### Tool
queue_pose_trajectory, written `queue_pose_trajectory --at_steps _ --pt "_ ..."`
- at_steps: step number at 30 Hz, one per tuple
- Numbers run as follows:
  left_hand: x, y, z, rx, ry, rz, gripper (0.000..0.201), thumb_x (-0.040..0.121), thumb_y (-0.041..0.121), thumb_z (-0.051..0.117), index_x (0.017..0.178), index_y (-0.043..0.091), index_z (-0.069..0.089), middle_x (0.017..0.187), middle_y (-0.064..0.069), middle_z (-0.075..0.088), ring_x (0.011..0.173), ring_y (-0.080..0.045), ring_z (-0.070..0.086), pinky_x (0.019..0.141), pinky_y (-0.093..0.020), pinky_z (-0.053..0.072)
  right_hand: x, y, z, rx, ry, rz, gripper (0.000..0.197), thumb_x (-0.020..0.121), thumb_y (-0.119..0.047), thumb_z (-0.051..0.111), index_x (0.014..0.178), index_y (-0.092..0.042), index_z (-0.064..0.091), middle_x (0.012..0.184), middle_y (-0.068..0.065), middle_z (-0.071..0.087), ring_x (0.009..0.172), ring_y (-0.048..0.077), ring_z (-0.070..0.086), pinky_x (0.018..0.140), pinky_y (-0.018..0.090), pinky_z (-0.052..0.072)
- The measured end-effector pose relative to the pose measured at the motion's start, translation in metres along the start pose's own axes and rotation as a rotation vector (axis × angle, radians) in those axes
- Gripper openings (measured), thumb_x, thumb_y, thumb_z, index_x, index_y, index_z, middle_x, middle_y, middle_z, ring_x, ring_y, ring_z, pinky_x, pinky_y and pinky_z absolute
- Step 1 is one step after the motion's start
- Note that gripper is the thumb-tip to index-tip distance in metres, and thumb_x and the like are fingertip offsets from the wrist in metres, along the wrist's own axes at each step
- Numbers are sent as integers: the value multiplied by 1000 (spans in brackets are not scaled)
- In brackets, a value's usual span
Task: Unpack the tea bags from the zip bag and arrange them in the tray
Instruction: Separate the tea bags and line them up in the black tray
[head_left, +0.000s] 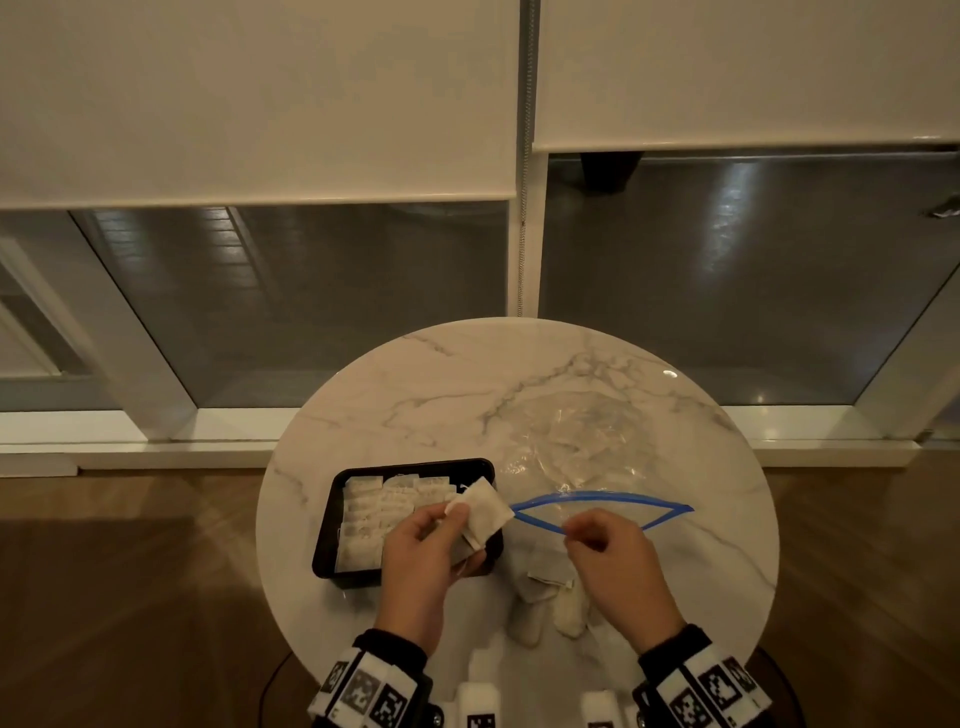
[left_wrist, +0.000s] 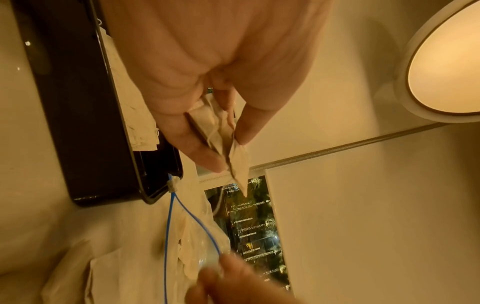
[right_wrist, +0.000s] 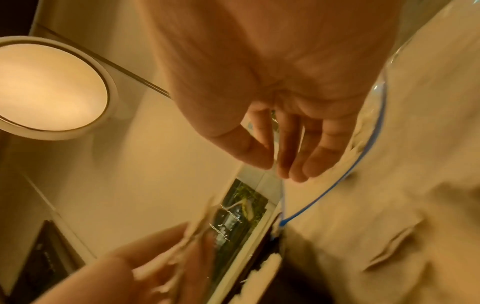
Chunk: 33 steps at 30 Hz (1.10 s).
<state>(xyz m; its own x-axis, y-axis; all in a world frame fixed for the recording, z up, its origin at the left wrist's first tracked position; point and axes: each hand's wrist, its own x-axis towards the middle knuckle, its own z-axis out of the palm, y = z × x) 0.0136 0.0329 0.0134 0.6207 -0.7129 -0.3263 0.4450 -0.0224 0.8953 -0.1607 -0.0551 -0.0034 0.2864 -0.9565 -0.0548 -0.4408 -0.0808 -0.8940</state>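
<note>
A black tray (head_left: 324, 530) at the table's left holds several white tea bags in rows. Over the tray's right end my left hand (head_left: 457, 514) pinches a few tea bags (head_left: 485, 512) between thumb and fingers; the left wrist view shows them folded together (left_wrist: 239, 164) in that hand (left_wrist: 231, 152). The clear zip bag (head_left: 576, 441) lies right of the tray with its blue zipper mouth (head_left: 602, 496) spread open toward me. My right hand (head_left: 576, 530) pinches the near lip of that mouth, thumb against fingertips (right_wrist: 275, 166).
A few loose tea bags (head_left: 540, 592) lie on the round marble table (head_left: 415, 374) between my wrists, near the front edge. Beyond the table are a window sill and wooden floor. A round ceiling lamp (left_wrist: 446, 67) shows in the wrist views.
</note>
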Motion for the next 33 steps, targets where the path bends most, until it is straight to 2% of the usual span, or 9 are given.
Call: queue_pose_trajectory --at_steps 4,9,12,17,20,25,28,31,33 --pt "4 0 -3 -67 52 -11 6 95 12 67 97 8 71 107 -15 73 97 -28 69 67 -34 57 12 27 -15 -371 119 -94 32 89 4 55 115 -7 70 113 7 68 108 21 62 94 22 45" --pt "1 1 1 -77 40 -7 5 95 11 67 96 9 71 103 -13 73 96 -28 69 71 -36 57 35 25 -6 -582 -84 -154 40 96 -7 46 132 -15 63 130 4 64 125 19 53 106 28 43" --pt "-1 2 1 -77 35 6 5 95 10 66 96 8 71 101 -12 73 93 -26 69 71 -36 57 51 17 1 -559 -210 -178 46 95 -10 44 137 -23 59 136 2 60 129 19 51 108 33 44" --pt "-1 1 -5 -51 61 17 11 94 12 67 102 5 71 104 -12 74 95 -26 70 66 -32 57 83 17 8 -604 -323 31 38 98 -22 43 133 -17 57 131 9 60 116 25 59 99 37 50" --pt "-1 -1 -7 -39 67 9 13 94 13 68 104 5 71 106 -13 74 96 -26 71 65 -30 57 91 14 13 -752 -495 156 40 106 -23 35 137 -6 53 139 16 54 128 34 52 107 42 41" --pt "-3 1 -5 -38 60 14 13 94 13 67 104 5 71 107 -13 73 97 -27 70 65 -31 57 119 -5 28 -843 -497 283 48 108 -34 28 151 -14 37 154 9 42 138 30 44 114 41 38" --pt "-3 0 -5 -21 68 21 12 94 13 67 103 5 71 107 -14 72 95 -27 70 66 -32 58 132 4 32 -895 -549 273 50 108 -38 29 153 -17 34 158 4 35 144 27 37 117 40 33" --pt "-4 -2 -6 -8 79 25 12 95 14 67 103 6 72 107 -14 72 98 -29 70 67 -32 57 162 46 39 -1027 -526 227 57 102 -38 47 155 -27 29 163 0 28 146 25 35 117 42 32" --pt "-4 -2 -8 -6 80 26 12 95 15 67 103 7 72 108 -13 72 100 -29 69 68 -32 57 163 47 38 -1060 -520 217 59 101 -32 52 155 -20 31 162 7 30 146 27 35 117 42 32"
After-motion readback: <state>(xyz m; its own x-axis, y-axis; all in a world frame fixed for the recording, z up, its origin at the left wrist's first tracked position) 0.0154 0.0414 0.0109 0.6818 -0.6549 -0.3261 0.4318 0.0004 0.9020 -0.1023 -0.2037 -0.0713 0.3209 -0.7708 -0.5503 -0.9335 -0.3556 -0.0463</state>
